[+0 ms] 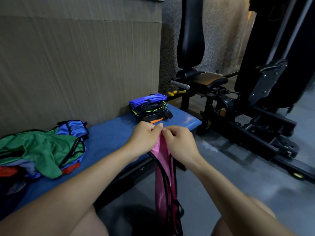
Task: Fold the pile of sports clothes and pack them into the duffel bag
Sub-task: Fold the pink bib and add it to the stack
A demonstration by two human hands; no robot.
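Note:
A pink sports vest [164, 176] with black trim hangs down in front of the blue bench [109, 138]. My left hand [144, 138] and my right hand [179, 142] both pinch its top edge, fingertips close together. On the bench's far end sits a stack of folded clothes [150, 109], blue on top with black, green and orange below. A loose pile of unfolded clothes [40, 149], green, blue and red, lies at the left of the bench. No duffel bag can be seen.
A cardboard-like wall panel [76, 65] stands behind the bench. A black gym machine [238, 103] with a padded seat and back fills the right side. Grey floor [238, 176] lies to the right. My knees show at the bottom.

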